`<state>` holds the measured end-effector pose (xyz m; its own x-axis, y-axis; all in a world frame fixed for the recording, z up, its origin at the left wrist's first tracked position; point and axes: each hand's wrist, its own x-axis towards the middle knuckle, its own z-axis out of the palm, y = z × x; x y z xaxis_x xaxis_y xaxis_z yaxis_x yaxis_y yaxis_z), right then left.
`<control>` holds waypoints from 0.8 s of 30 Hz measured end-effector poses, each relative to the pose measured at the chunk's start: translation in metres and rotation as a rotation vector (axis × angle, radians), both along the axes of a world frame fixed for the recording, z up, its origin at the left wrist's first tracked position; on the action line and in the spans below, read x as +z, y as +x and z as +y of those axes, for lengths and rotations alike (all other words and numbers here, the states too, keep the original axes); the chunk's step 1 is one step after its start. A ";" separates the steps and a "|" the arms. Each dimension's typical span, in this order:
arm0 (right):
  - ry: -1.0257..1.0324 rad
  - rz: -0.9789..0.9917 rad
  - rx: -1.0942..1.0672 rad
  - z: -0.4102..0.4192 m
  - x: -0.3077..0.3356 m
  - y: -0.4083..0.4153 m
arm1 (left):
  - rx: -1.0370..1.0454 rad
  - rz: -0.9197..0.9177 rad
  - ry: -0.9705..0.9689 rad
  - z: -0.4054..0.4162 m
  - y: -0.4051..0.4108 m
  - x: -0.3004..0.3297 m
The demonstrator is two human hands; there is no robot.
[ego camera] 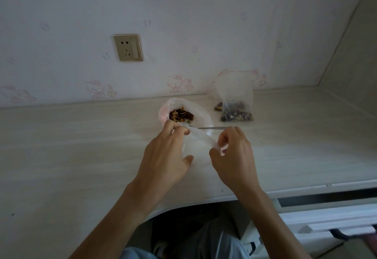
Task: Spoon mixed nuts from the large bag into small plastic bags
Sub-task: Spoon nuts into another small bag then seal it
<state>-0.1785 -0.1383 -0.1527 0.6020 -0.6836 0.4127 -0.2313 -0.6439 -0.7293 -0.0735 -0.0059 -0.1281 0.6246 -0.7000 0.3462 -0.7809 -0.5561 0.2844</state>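
A small clear plastic bag [199, 143] lies on the pale desk [81, 146] between my hands. My left hand [167, 152] pinches its upper left edge and my right hand [232, 156] pinches its right edge, fingers curled. Just behind them the large bag [201, 114] sits open, with mixed nuts [180, 115] showing inside. A metal spoon handle [214, 128] lies level behind my right hand; its bowl is hidden. Further back on the right stands a small bag with a red zip strip [236, 99], holding nuts at its bottom.
The wall with a socket [128, 47] rises directly behind the desk. A side panel [350, 75] closes the desk on the right. The desk's front edge curves inward above my knees [204, 242]. A drawer or shelf [326, 218] sits at the lower right.
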 end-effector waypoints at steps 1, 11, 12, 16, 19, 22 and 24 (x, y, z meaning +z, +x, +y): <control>-0.052 0.010 0.059 -0.001 0.002 -0.001 | -0.002 0.020 0.033 0.001 0.002 0.002; -0.360 0.408 0.413 -0.014 0.023 0.007 | -0.093 0.156 0.153 0.001 0.012 0.021; -0.336 0.441 0.406 -0.015 0.025 0.010 | -0.106 0.136 0.156 0.000 0.013 0.022; -0.312 0.583 0.453 -0.019 0.028 0.022 | -0.124 0.084 0.245 -0.004 0.020 0.022; -0.408 0.711 0.506 -0.026 0.023 0.027 | -0.124 0.094 0.366 -0.007 0.027 0.018; -0.443 0.822 0.568 -0.034 0.018 0.030 | -0.117 0.080 0.522 -0.008 0.034 0.006; -0.453 0.833 0.600 -0.039 0.016 0.031 | -0.117 0.067 0.567 -0.008 0.041 -0.002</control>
